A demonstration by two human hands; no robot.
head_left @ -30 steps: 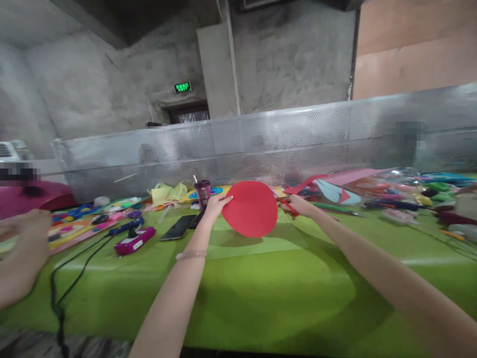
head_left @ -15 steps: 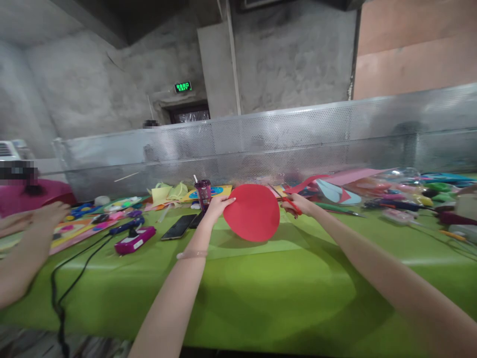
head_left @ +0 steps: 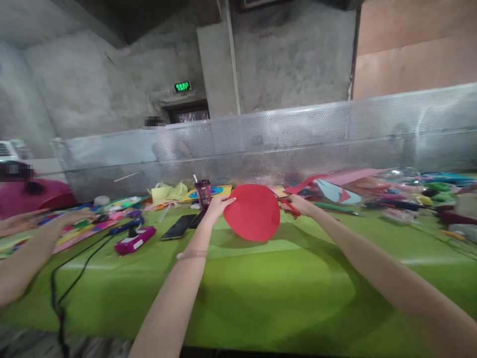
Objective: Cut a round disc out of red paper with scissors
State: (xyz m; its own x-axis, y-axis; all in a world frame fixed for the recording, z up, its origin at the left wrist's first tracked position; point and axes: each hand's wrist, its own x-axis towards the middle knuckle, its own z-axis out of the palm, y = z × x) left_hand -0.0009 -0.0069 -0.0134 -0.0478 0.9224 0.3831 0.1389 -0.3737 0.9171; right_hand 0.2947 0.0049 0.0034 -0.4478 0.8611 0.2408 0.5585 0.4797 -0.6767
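Head view: the left hand (head_left: pixel 218 205) has its fingers closed on the upper left edge of a red paper disc (head_left: pixel 252 213). The fingertips lie over the near face and the thumb is hidden behind it. The disc stands nearly upright above the green table cover (head_left: pixel 261 293), its face turned toward the camera and its lower edge close to the cloth; whether it touches cannot be told. From those fingers the disc spreads toward 4 o'clock. It is a little taller than wide, and its long axis runs roughly from 12 to 6. At the disc's 3 o'clock edge, the right hand (head_left: pixel 299 204) is curled round the red handles of a pair of scissors (head_left: pixel 290 207). The blades point toward 9 o'clock, at the paper's rim, and are too small and blurred to show whether they are apart or together. The two hands are about level, one on each side of the disc. The left grips the paper itself, and the right is just beside its edge. Outward at 10 o'clock from the left hand stands a purple cup (head_left: pixel 203 193). A dark phone (head_left: pixel 179 226) lies flat at 8 o'clock, and a magenta device (head_left: pixel 134 240) lies farther left. At the far left another person's hand (head_left: pixel 72 218) reaches over coloured craft pieces, well apart from the disc. A perforated metal screen (head_left: pixel 298 139) runs along the table's far side.
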